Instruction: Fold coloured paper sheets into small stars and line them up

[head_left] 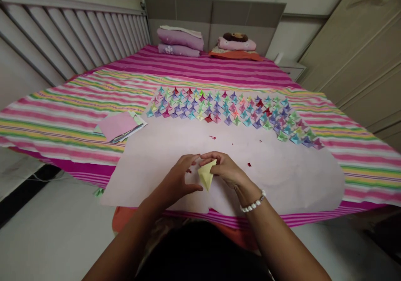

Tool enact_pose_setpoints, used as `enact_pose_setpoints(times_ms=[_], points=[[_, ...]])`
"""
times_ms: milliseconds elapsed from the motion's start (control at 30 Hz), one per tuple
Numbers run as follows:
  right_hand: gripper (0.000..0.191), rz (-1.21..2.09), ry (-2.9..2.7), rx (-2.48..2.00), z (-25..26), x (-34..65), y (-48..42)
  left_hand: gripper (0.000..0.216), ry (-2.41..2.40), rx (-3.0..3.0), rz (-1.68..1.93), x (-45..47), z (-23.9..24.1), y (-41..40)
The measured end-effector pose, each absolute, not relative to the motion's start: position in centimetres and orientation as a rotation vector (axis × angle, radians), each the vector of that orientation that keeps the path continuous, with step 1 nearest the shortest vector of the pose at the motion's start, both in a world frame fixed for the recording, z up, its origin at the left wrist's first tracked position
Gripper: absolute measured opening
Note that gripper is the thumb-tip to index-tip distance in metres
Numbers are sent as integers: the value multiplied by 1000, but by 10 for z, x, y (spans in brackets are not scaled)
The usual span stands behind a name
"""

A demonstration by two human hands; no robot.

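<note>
A pale yellow folded paper piece (206, 175), pointed at its lower end, is held between the thumb and fingers of my right hand (223, 169). My left hand (180, 176) curves around the left side of the paper, with its thumb and fingers apart and a gap between them and the piece. Under both hands lies a large pale pink sheet (175, 143). Rows of small folded paper pieces (216, 107) in many colours cover the far part of that sheet.
A stack of square coloured papers (118, 125) lies on the striped bedspread (78, 101) at the left. Small red scraps (249, 164) dot the sheet. Folded bedding (180, 41) and a stuffed toy (235, 37) sit by the headboard (216, 13). A green paper piece (99, 192) is near the bed's front left edge.
</note>
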State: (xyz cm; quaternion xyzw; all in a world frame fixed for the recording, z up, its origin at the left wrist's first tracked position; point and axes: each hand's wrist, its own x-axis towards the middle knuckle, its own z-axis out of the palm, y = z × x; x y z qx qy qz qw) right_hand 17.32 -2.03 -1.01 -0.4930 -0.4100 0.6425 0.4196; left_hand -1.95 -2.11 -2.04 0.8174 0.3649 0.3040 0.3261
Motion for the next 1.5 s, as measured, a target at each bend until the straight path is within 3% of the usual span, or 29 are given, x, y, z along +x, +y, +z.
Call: enact_pose_setpoints(times_ms=[100,200,400,633,1300,1500], points=[[42,1534,-1040,-1287,-11,171,-18,92,895,2267,854,-21,-18,-23],[46,1505,-1071,-1293,-10,167,-17,90,857,2345,858,-19,-9,-28],[41,1434,-1034,-1346,-6,164,-19,40,873,2440,958,-19,-5,-38],[34,1451,-1037,-1315,-3,159,-20,15,1122,2329,1287,-7,-9,-44],[25,1539,-1048,-1194,9,162,-28,13,1351,2226,1141,-4,-3,-48],[34,1440,-1202,-1217,5,159,-31,19,1578,2406,903,2,1,-47]])
